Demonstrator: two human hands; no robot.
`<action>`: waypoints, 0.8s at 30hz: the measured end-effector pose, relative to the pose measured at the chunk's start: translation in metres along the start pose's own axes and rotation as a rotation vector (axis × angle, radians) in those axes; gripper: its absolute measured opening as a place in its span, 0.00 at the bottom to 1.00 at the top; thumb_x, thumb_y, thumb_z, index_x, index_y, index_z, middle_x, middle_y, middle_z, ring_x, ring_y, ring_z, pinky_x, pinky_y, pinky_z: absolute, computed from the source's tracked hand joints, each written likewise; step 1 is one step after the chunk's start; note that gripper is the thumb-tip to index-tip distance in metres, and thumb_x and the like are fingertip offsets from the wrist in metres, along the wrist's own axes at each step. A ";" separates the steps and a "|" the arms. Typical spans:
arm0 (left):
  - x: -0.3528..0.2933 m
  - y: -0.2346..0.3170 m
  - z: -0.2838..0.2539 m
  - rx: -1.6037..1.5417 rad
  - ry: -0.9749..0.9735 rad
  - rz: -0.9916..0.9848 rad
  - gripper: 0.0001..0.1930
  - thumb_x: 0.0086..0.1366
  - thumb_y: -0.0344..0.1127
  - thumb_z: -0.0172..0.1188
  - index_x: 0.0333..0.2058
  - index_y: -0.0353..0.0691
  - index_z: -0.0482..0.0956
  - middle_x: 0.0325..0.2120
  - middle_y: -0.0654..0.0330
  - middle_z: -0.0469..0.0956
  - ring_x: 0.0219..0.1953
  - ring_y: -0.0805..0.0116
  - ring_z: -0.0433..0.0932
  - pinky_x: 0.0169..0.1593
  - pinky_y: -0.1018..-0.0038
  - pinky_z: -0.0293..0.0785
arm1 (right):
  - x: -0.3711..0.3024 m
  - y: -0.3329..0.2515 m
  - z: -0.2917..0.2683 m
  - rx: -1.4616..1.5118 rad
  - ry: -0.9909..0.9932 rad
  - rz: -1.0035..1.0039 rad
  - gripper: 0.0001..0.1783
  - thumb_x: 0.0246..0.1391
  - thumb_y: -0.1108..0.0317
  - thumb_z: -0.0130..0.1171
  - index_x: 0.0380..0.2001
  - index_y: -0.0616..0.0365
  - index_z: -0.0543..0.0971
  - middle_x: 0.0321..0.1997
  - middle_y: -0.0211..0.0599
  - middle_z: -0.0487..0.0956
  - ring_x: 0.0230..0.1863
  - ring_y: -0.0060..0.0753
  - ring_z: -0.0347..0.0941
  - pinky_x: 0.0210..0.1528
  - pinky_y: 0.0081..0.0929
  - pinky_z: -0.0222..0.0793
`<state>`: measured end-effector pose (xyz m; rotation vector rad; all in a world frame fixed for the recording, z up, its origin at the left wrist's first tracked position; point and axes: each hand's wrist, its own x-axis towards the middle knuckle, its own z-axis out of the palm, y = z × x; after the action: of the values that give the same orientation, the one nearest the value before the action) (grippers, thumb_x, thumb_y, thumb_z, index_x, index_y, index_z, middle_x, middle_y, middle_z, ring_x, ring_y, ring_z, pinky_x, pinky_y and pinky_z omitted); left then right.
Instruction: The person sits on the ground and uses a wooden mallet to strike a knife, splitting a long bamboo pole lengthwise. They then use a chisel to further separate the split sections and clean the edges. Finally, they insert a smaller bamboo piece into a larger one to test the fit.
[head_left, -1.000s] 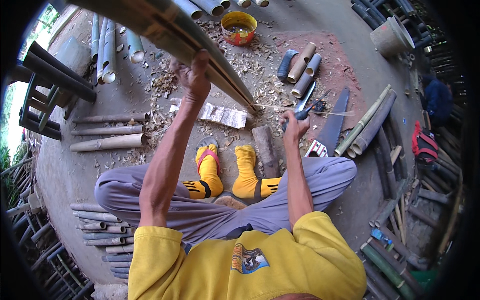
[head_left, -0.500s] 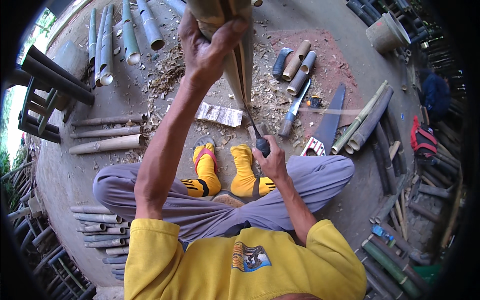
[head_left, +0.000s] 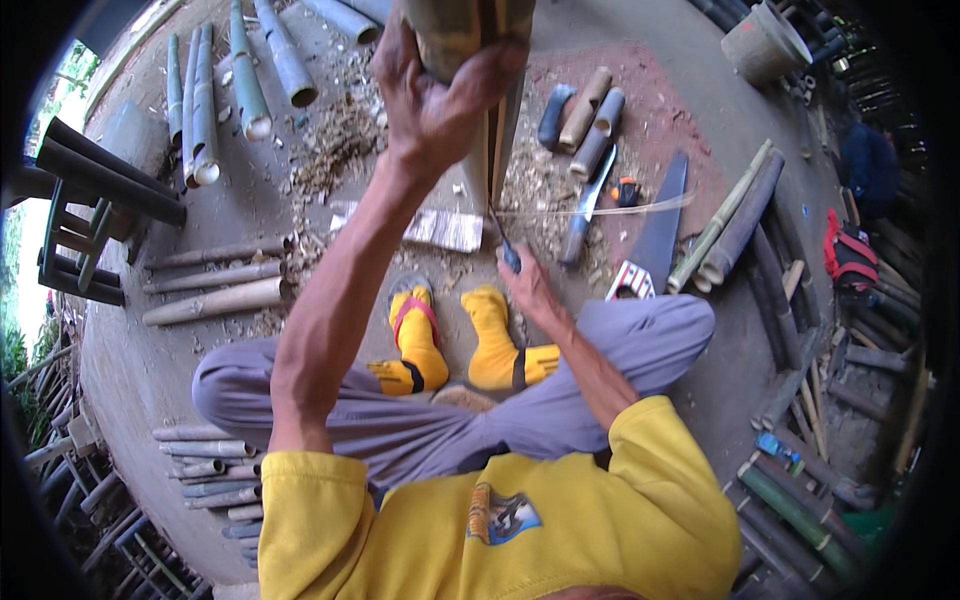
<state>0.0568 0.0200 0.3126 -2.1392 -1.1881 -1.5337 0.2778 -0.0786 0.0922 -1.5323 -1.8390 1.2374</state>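
My left hand (head_left: pixel 445 95) is wrapped round a thick bamboo tube (head_left: pixel 475 35) with a long dark slot down its side, held up close to the camera. Its lower end narrows away toward the floor. In my right hand (head_left: pixel 535 292) is a thin-bladed tool (head_left: pixel 511 256) with a dark handle; its tip meets the bamboo at the slot's lower end. What kind of blade it is cannot be made out. A thin pale sliver (head_left: pixel 600 211) stretches right from that point. A flat whitish block (head_left: pixel 445 230) lies left of the tube's foot.
To the right lie a handsaw (head_left: pixel 655 235), a large knife (head_left: pixel 590 215), an orange-and-black tape measure (head_left: pixel 626 190) and short bamboo pieces (head_left: pixel 585 108). Wood shavings (head_left: pixel 345 150) litter the floor. Bamboo poles (head_left: pixel 200 120) lie far left, a bucket (head_left: pixel 766 45) far right. My legs are crossed in front.
My right hand and the tool have moved up and slightly left, along the slot's lower end. The bamboo and my left hand sit a little farther right in view.
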 end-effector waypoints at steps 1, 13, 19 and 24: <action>0.002 -0.001 -0.004 0.069 0.004 0.048 0.11 0.51 0.29 0.60 0.36 0.42 0.79 0.32 0.56 0.79 0.36 0.53 0.75 0.42 0.60 0.64 | 0.018 -0.008 -0.001 0.016 0.008 0.002 0.17 0.55 0.59 0.54 0.38 0.64 0.69 0.25 0.56 0.75 0.30 0.59 0.75 0.29 0.46 0.67; 0.006 0.007 0.022 -0.538 0.245 -0.299 0.16 0.55 0.32 0.60 0.43 0.37 0.72 0.31 0.58 0.77 0.31 0.67 0.75 0.34 0.71 0.69 | -0.020 -0.040 -0.020 0.030 -0.104 0.283 0.20 0.55 0.58 0.53 0.46 0.59 0.67 0.31 0.55 0.76 0.36 0.61 0.74 0.34 0.44 0.68; 0.030 0.022 0.012 -0.723 0.244 -0.606 0.18 0.58 0.36 0.60 0.45 0.35 0.71 0.28 0.58 0.77 0.27 0.71 0.76 0.30 0.75 0.72 | -0.061 -0.092 -0.038 -0.022 0.189 -0.201 0.18 0.56 0.62 0.54 0.46 0.60 0.67 0.24 0.44 0.73 0.23 0.39 0.74 0.27 0.34 0.69; 0.027 0.016 0.014 -0.582 0.305 -0.464 0.19 0.58 0.39 0.60 0.44 0.35 0.70 0.29 0.55 0.77 0.27 0.68 0.76 0.31 0.72 0.74 | -0.057 -0.084 -0.034 0.000 0.205 -0.223 0.17 0.56 0.64 0.54 0.46 0.60 0.68 0.26 0.47 0.73 0.27 0.47 0.74 0.30 0.36 0.68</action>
<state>0.0809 0.0306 0.3342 -1.8856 -1.3008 -2.5696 0.2761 -0.1189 0.1913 -1.3552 -1.8170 0.9426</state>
